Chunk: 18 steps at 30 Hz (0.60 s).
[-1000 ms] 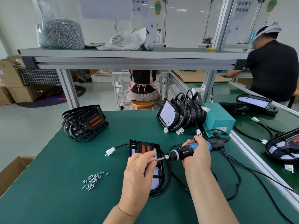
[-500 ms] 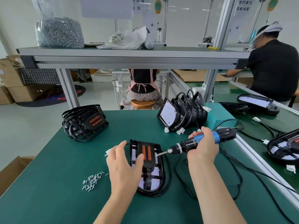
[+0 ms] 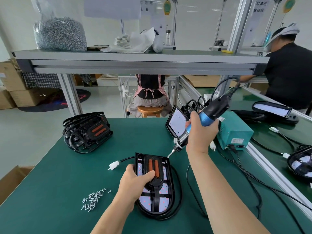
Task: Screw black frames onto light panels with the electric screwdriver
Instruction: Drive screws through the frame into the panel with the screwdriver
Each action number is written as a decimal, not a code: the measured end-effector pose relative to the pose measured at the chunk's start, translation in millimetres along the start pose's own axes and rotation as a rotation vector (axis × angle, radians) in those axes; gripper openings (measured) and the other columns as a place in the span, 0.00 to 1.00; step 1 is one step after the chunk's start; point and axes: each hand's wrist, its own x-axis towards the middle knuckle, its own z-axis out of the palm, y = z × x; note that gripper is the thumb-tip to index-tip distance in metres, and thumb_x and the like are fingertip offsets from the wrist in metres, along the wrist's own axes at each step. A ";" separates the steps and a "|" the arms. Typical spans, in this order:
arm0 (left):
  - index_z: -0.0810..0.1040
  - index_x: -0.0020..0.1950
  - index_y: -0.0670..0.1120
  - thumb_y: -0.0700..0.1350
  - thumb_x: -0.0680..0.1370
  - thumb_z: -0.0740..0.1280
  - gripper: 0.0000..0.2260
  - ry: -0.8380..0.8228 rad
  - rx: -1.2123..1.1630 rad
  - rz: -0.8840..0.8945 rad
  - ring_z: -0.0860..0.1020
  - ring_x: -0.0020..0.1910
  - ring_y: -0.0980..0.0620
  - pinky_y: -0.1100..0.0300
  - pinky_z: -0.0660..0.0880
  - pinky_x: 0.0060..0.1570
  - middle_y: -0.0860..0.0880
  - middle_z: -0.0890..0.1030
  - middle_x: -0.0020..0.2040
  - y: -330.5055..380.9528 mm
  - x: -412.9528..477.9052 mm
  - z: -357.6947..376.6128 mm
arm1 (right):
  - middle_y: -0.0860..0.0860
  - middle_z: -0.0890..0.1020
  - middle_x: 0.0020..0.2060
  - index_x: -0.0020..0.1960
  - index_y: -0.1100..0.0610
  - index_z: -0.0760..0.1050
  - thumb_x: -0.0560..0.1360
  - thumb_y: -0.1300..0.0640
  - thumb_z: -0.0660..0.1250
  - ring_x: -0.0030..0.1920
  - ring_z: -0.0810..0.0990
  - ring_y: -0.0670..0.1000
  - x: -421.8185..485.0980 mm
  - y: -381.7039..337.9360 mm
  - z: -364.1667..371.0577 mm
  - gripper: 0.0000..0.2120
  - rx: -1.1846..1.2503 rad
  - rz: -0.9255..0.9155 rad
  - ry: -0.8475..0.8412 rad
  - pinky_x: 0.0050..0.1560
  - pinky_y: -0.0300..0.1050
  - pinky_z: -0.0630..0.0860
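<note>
On the green table [image 3: 67, 166], the left hand [image 3: 133, 184] grips the black plastic frame [image 3: 157, 182] lying on the white red-dotted light panel [image 3: 162, 201]. The right hand [image 3: 201, 132] clasps the blue-and-black electric screwdriver [image 3: 207, 114], its bit at the frame's far right corner.

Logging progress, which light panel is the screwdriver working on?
The flat panel held by the left hand, screwdriver tip at its far right corner; the left stack and upright row sit untouched.
</note>
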 end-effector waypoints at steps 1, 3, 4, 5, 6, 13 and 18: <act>0.75 0.56 0.50 0.51 0.68 0.79 0.21 0.000 -0.006 0.001 0.83 0.51 0.50 0.51 0.78 0.53 0.51 0.85 0.51 -1.7 1.7 0.3 | 0.45 0.79 0.29 0.46 0.54 0.71 0.70 0.60 0.70 0.26 0.79 0.49 0.3 4.0 1.9 0.09 -0.015 0.001 -0.020 0.32 0.45 0.77; 0.76 0.56 0.50 0.49 0.70 0.79 0.18 0.006 -0.032 0.006 0.84 0.49 0.50 0.53 0.78 0.50 0.52 0.86 0.48 -4.5 4.6 0.8 | 0.45 0.80 0.28 0.47 0.54 0.71 0.69 0.58 0.70 0.26 0.79 0.48 0.7 10.8 4.2 0.10 -0.032 0.003 -0.048 0.33 0.46 0.78; 0.77 0.55 0.50 0.48 0.70 0.79 0.17 0.008 -0.047 0.009 0.84 0.48 0.51 0.53 0.78 0.48 0.53 0.86 0.47 -5.1 5.7 1.3 | 0.45 0.81 0.28 0.47 0.54 0.71 0.69 0.58 0.70 0.26 0.79 0.48 1.0 13.9 4.5 0.10 -0.041 0.003 -0.054 0.34 0.48 0.79; 0.77 0.55 0.50 0.47 0.71 0.79 0.17 0.007 -0.059 0.011 0.84 0.48 0.51 0.54 0.78 0.47 0.53 0.86 0.46 -5.5 6.1 2.2 | 0.45 0.81 0.28 0.47 0.53 0.71 0.69 0.58 0.70 0.26 0.79 0.48 1.1 16.5 4.2 0.10 -0.053 0.002 -0.057 0.36 0.49 0.80; 0.76 0.55 0.51 0.47 0.71 0.78 0.17 0.002 -0.064 0.012 0.84 0.48 0.51 0.54 0.78 0.47 0.53 0.86 0.47 -5.6 6.1 2.5 | 0.46 0.81 0.27 0.47 0.53 0.71 0.69 0.57 0.70 0.26 0.79 0.49 1.0 18.5 3.6 0.10 -0.064 0.001 -0.057 0.37 0.50 0.80; 0.76 0.57 0.51 0.48 0.72 0.78 0.18 -0.024 -0.069 0.017 0.84 0.49 0.52 0.55 0.78 0.47 0.53 0.86 0.49 -6.5 7.2 0.6 | 0.44 0.80 0.28 0.47 0.55 0.71 0.69 0.58 0.71 0.26 0.79 0.49 2.9 26.0 -1.5 0.10 -0.013 0.023 0.019 0.30 0.44 0.77; 0.74 0.60 0.51 0.49 0.72 0.78 0.20 -0.026 -0.059 0.014 0.84 0.52 0.51 0.52 0.78 0.54 0.52 0.86 0.52 -5.2 4.1 0.0 | 0.45 0.80 0.28 0.48 0.54 0.72 0.70 0.57 0.71 0.27 0.79 0.49 -9.8 36.2 -3.0 0.10 -0.041 0.057 0.010 0.30 0.45 0.77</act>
